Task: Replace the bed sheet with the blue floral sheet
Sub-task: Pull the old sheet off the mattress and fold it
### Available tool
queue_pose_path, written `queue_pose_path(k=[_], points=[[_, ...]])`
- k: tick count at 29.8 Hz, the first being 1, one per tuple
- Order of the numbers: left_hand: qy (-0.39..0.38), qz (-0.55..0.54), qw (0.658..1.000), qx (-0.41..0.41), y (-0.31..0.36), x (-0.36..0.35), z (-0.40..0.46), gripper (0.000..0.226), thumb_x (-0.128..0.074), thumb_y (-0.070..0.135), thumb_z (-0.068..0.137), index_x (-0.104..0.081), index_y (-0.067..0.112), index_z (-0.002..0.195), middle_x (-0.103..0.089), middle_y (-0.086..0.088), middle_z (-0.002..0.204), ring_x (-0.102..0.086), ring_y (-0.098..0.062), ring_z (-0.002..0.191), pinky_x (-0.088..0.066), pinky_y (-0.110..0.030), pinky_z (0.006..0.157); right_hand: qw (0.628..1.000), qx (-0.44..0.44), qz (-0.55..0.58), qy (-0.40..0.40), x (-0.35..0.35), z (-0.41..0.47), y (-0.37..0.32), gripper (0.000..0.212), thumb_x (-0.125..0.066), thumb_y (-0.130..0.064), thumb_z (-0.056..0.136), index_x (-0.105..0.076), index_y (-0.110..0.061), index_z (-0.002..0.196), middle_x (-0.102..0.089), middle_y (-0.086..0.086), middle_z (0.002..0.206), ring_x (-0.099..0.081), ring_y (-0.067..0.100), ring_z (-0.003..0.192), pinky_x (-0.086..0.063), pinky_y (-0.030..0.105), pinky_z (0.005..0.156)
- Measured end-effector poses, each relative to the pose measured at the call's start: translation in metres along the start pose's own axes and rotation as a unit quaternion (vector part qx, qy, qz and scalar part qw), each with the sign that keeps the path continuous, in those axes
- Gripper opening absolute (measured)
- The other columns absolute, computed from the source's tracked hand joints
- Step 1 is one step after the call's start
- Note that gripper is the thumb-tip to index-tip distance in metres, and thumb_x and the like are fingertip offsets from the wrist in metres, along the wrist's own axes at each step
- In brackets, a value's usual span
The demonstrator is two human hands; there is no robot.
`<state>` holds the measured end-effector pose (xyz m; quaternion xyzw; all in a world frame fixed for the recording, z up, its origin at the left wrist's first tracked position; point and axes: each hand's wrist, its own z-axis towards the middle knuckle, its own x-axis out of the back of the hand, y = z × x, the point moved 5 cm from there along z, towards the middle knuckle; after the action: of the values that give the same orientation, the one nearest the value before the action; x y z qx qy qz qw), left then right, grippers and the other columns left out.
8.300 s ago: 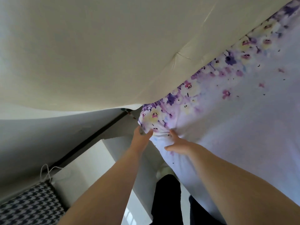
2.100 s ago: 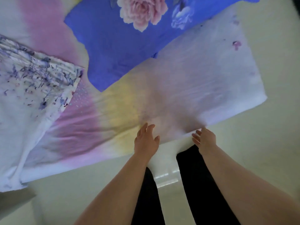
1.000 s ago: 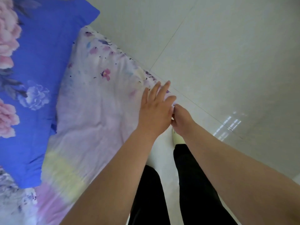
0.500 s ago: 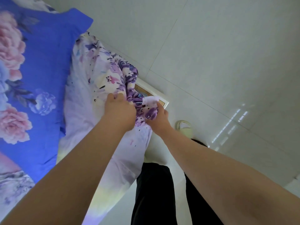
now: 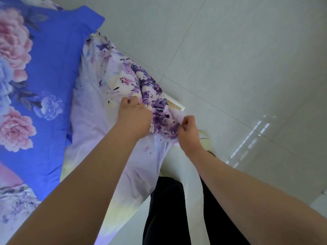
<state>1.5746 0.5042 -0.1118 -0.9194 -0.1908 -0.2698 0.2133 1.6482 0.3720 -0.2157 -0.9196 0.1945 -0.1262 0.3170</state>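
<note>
Head view, at the bed's corner. A second ago my left hand (image 5: 134,114) lay flat on the old lilac sheet (image 5: 99,112) with my right hand (image 5: 188,131) at its edge; now both have gathered the corner and lifted it, so the purple flowered border (image 5: 155,103) is bunched between them. A pale frame corner (image 5: 174,103) has come into sight at 1 o'clock from my right hand, which suggests the sheet is free of the bed at this corner. I judge the stripping step under way, with the swap itself not yet begun.

Pose: both forearms reach forward from 6 o'clock and converge. My left hand's fingers are curled into a fist round a fold of the sheet, knuckles up. My right hand, at 3 o'clock from the left and slightly lower, pinches the sheet's white edge between thumb and fingers.

The blue floral sheet (image 5: 51,71) lies on the bed at 9 o'clock from my hands, on top of the old sheet and untouched. The tiled floor (image 5: 247,59) fills the right side.
</note>
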Motion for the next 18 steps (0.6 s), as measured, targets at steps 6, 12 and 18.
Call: queue_pose_path(k=[6,12,18], points=[[0.027,-0.025,0.999,-0.003,0.013,0.001,0.012,0.029,-0.053,0.024,0.084,-0.06,0.027,0.112,-0.056,0.0,0.117,-0.039,-0.028,0.118,-0.027,-0.042,0.101,0.975,-0.144,0.055,-0.159,0.002,-0.039,0.007,0.026,-0.058,-0.04,0.091,-0.057,-0.016,0.099,-0.067,0.01,0.091,-0.068,0.029,0.083,-0.059,0.043,0.077],[0.168,-0.133,0.975,0.052,0.032,0.009,0.014,0.026,-0.056,0.011,0.074,-0.063,0.02,0.097,-0.054,-0.006,0.111,-0.045,-0.031,0.109,-0.031,-0.045,0.1,0.958,-0.134,0.246,-0.067,0.046,-0.012,0.011,0.007,-0.058,-0.003,0.087,-0.062,-0.007,0.091,-0.069,0.017,0.091,-0.066,0.032,0.085,-0.056,0.04,0.077],[0.282,-0.142,0.942,0.11,0.05,-0.008,-0.004,0.023,-0.054,0.006,0.065,-0.067,0.015,0.081,-0.061,-0.007,0.097,-0.055,-0.033,0.094,-0.04,-0.054,0.097,0.961,-0.123,0.245,0.031,0.066,0.015,-0.002,0.028,-0.06,-0.015,0.08,-0.062,0.002,0.102,-0.068,0.021,0.1,-0.067,0.033,0.086,-0.053,0.054,0.085]])
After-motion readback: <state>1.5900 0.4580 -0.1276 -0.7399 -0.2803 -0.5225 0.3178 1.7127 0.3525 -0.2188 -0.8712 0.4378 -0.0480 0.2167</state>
